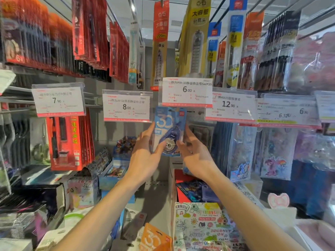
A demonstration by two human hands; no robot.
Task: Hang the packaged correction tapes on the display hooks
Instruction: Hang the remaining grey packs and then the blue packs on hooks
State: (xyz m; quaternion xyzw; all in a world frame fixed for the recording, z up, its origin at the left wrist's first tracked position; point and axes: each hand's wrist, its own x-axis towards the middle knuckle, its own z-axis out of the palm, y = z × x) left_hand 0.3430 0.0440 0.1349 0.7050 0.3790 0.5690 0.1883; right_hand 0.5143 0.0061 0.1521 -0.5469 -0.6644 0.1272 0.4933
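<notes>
A blue packaged correction tape [169, 130] with a large "30" on its card is held up in the middle of the display, its top tucked just under the 6.00 price tag [186, 92]. My left hand [145, 154] holds its left edge, thumb on the front near the tape wheel. My right hand [194, 154] holds its right edge with fingers curled round it. The hook behind the price tag is hidden. An orange correction tape pack [154, 238] lies low at the bottom centre.
Price tags 7.90 [58, 99], 8.00 [126, 105] and 12.90 [230, 105] line the hook row. Red pen packs [68, 142] hang at left, sticker packs [272, 151] at right. Boxes of toys and notebooks [201, 223] fill the shelf below.
</notes>
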